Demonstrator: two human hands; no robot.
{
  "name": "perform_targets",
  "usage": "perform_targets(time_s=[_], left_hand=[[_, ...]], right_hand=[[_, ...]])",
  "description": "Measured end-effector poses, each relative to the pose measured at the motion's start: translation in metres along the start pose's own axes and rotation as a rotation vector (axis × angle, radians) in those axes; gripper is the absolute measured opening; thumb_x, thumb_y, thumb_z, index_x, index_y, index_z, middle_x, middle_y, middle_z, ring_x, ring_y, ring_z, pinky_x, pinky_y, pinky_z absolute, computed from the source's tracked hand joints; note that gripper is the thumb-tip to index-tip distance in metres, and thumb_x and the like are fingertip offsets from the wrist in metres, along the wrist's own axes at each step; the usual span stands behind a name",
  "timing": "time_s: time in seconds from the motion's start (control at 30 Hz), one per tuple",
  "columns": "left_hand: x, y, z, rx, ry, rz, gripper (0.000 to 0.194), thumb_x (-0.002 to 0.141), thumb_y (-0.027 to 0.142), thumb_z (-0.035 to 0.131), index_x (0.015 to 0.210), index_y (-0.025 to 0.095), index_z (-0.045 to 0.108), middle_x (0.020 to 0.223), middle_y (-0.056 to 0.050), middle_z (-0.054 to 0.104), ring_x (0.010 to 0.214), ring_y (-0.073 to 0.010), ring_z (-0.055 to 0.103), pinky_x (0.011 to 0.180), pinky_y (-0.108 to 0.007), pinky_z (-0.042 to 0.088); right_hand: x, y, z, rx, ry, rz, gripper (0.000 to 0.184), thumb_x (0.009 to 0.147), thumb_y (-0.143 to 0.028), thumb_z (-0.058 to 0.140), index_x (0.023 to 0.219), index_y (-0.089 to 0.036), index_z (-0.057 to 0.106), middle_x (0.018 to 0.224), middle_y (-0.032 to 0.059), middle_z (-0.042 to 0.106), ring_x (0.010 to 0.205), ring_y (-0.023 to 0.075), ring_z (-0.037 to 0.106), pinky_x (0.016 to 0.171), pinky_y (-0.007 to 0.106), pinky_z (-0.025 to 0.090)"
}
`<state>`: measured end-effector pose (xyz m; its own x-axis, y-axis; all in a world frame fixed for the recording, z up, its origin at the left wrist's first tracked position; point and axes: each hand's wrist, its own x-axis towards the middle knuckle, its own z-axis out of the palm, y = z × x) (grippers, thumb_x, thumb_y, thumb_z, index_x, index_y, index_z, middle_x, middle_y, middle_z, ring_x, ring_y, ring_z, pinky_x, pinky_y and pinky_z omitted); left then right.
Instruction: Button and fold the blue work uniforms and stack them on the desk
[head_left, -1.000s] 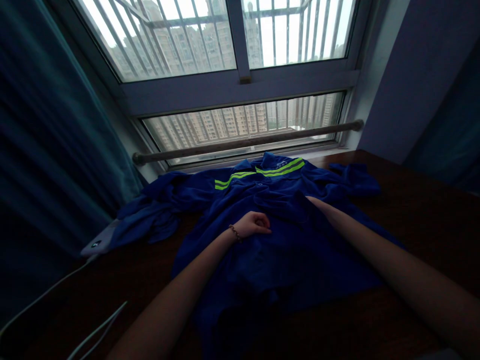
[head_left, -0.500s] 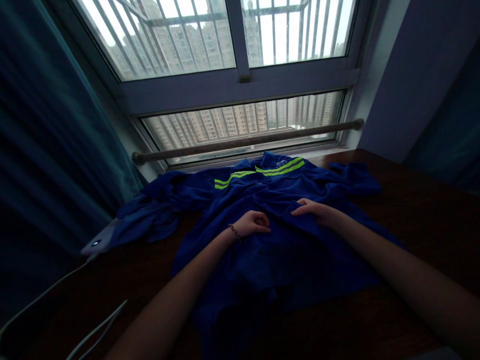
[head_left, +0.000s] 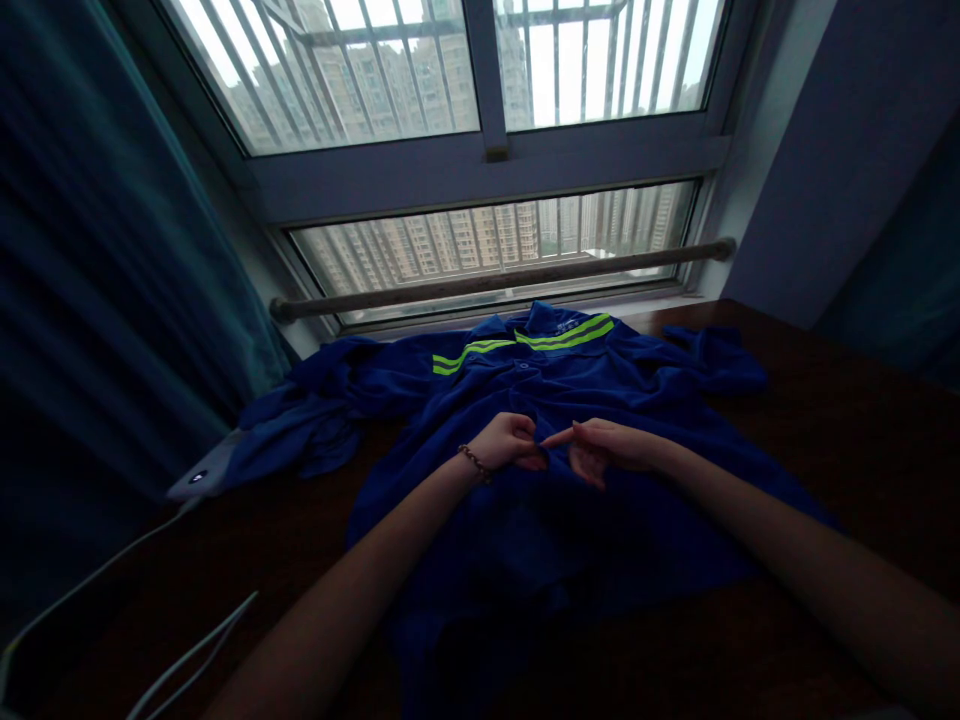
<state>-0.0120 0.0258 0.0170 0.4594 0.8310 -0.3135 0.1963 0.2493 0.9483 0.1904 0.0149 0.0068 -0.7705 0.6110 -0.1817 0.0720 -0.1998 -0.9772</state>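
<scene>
A blue work jacket [head_left: 480,400] with yellow-green reflective strips across the chest lies front up, its collar toward the window. At the middle of its front, my left hand [head_left: 514,442], with a beaded bracelet at the wrist, is closed in a pinch on the cloth of the front edge. My right hand [head_left: 600,447] is just to the right, its index finger stretched out to the left hand's fingertips and the other fingers hanging apart below. Whether that fingertip touches the cloth is hard to see in the dark. A button [head_left: 524,366] shows higher up the front.
The jacket lies on a dark wooden table [head_left: 847,430]. A white object [head_left: 201,480] with a cable sits by the left sleeve, and a white cord [head_left: 199,655] lies at lower left. Beyond are a rail [head_left: 510,284], a barred window and a blue curtain [head_left: 127,250].
My right hand has let go of the jacket's cloth and moved left, its index finger now at my left fingertips. My left hand stays in nearly the same place.
</scene>
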Motion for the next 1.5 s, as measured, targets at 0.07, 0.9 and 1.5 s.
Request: perform_targets(time_s=[0.07, 0.9, 1.5], left_hand=[[-0.002, 0.003, 0.000, -0.046, 0.056, 0.003, 0.023, 0.056, 0.008, 0.067, 0.067, 0.013, 0.047, 0.047, 0.005, 0.056, 0.048, -0.0115, 0.058, 0.053, -0.025, 0.050], [-0.016, 0.015, 0.025, -0.381, 0.224, 0.110, 0.042, 0.046, 0.027, 0.077, 0.050, 0.015, 0.038, 0.044, 0.008, 0.041, 0.038, -0.0026, 0.042, 0.039, -0.014, 0.038], [-0.016, 0.014, 0.026, -0.542, 0.309, 0.213, 0.038, 0.049, 0.018, 0.074, 0.075, 0.015, 0.047, 0.050, 0.006, 0.053, 0.041, -0.0051, 0.048, 0.044, -0.016, 0.039]], right_hand=[[0.003, 0.002, -0.001, -0.026, 0.005, -0.053, 0.070, 0.079, -0.063, 0.030, 0.122, -0.010, 0.043, 0.059, 0.0024, 0.060, 0.043, 0.0111, 0.055, 0.041, 0.021, 0.043], [-0.006, 0.008, 0.032, -1.538, 0.741, -0.847, 0.029, 0.085, -0.019, 0.043, 0.109, -0.020, 0.057, 0.078, 0.0055, 0.058, 0.073, 0.0143, 0.051, 0.066, 0.027, 0.043], [-0.001, 0.009, 0.032, -1.256, 0.764, -0.872, 0.025, 0.082, -0.014, 0.045, 0.105, -0.018, 0.054, 0.105, 0.0086, 0.055, 0.097, 0.0172, 0.052, 0.085, 0.033, 0.046]])
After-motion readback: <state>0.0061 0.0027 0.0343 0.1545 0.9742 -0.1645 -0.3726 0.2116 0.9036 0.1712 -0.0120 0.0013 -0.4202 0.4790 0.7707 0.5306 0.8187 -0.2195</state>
